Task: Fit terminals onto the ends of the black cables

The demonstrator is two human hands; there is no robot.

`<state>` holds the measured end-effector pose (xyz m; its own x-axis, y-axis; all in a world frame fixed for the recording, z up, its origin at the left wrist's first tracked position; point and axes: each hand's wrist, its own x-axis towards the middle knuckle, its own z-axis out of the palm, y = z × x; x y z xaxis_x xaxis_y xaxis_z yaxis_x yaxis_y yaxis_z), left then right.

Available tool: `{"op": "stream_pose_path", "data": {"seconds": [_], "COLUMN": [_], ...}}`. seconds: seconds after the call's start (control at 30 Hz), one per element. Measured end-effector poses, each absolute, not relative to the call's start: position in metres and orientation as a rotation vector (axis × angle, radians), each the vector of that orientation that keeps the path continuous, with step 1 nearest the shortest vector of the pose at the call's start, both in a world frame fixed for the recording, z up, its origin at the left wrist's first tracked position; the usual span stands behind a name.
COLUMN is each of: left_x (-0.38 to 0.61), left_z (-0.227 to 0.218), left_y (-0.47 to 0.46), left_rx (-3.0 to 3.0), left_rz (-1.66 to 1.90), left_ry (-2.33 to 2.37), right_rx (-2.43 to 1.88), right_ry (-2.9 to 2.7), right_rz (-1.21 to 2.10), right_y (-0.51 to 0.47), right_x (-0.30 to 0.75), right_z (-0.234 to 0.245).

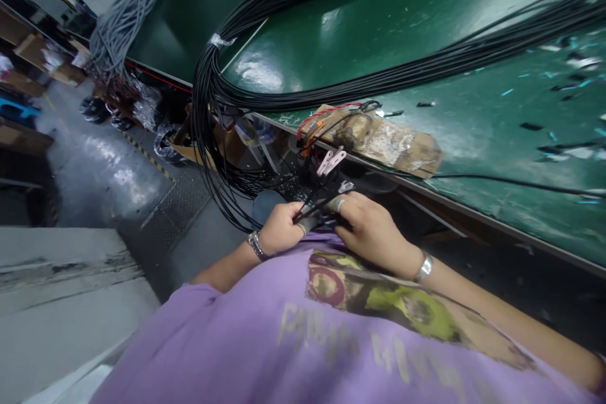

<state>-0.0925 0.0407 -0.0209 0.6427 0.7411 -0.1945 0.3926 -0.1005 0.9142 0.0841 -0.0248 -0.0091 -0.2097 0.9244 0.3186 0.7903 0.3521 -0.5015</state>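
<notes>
My left hand (281, 227), with a watch at its wrist, is closed around black cable (316, 206) close to my body. To its right my right hand (369, 227) pinches at the same black cable, its fingertips partly hidden. Some fingers of both hands have tape-like wraps. The cable runs from a thick bundle of black cables (207, 82) that hangs over the bench edge. Just beyond my hands is a pale pink clamp-like piece (330, 162), below the bench edge. What lies exactly between my fingertips is too small to make out.
The green bench (379, 31) carries the long cable bundle and cut scraps (575, 63). At its edge lies a taped cardboard-brown block (392, 142) with red and orange wires. Grey cables (125, 25) hang at the far left. Below are cardboard boxes (187, 139) and a stool-like blue-grey round (267, 205).
</notes>
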Motion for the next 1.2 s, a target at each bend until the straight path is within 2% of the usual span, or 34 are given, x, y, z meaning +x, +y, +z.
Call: {"op": "stream_pose_path", "data": {"seconds": [0.2,0.27,0.43,0.7,1.03,1.2], "left_x": [-0.097,-0.098,-0.099,-0.098,-0.096,-0.095], "left_z": [-0.015,-0.014,-0.012,-0.008,-0.018,-0.021], "left_y": [0.038,0.038,0.040,0.043,0.039,0.037], "left_rx": [1.843,1.748,1.408,1.252,1.231,1.132], "left_rz": [0.249,0.276,0.312,0.292,0.330,0.309], "left_ry": [0.775,0.747,0.850,0.841,0.888,0.904], "right_rx": [-1.501,-1.542,-1.419,-1.234,-1.330,-1.443], "right_ry": [-1.546,-1.374,-1.163,-1.406,-1.393,-1.611], "right_rz": [1.104,1.219,1.242,1.081,1.061,0.936], "right_y": [-0.014,-0.011,-0.014,-0.021,-0.014,-0.013], "right_x": [0.086,0.090,0.092,0.079,0.074,0.074], "right_z": [-0.028,-0.039,-0.043,-0.017,-0.020,-0.017]}}
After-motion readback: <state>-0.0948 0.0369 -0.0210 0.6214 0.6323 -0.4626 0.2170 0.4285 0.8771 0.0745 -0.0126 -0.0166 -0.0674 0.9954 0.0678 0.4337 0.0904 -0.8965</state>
